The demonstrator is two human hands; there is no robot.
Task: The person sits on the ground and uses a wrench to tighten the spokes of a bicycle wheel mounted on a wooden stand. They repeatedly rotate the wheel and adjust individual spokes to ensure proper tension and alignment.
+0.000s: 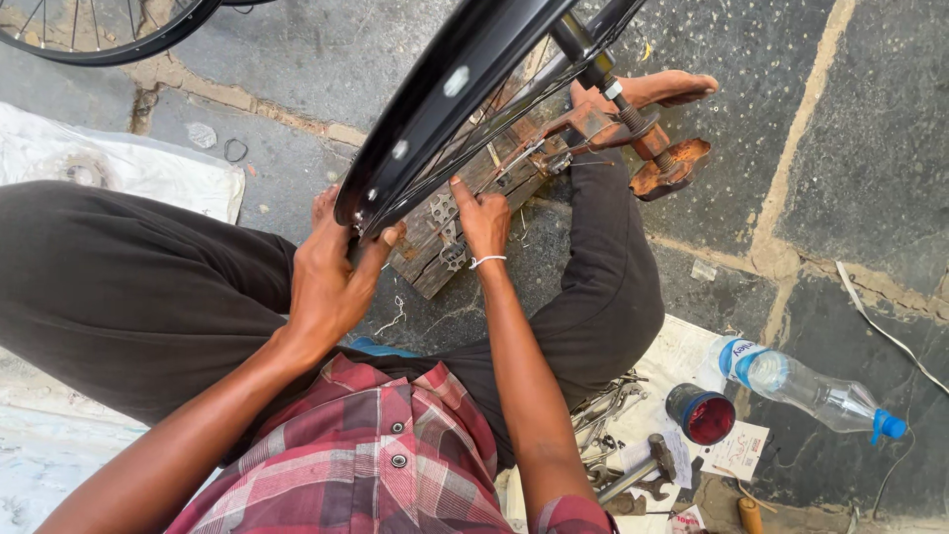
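Black wheel rim [450, 94] slants across the person's lap above a worn wooden block [440, 247] on the stone floor. Left hand [331, 272] wraps tight around the rim's lower edge; right hand [482, 220] pinches the spokes just beside it. Plastic bottle [806, 386] and hammer [638, 470] lie well apart.

Both forearms reach up from the lower edge toward twelve o'clock. The left hand [331, 272] sits at about ten o'clock from the frame's middle, fingers curled in a closed grasp, thumb lying across at two o'clock. The right hand [482, 220], just right of it, has fingers bent, thumb raised, a white band at its wrist.
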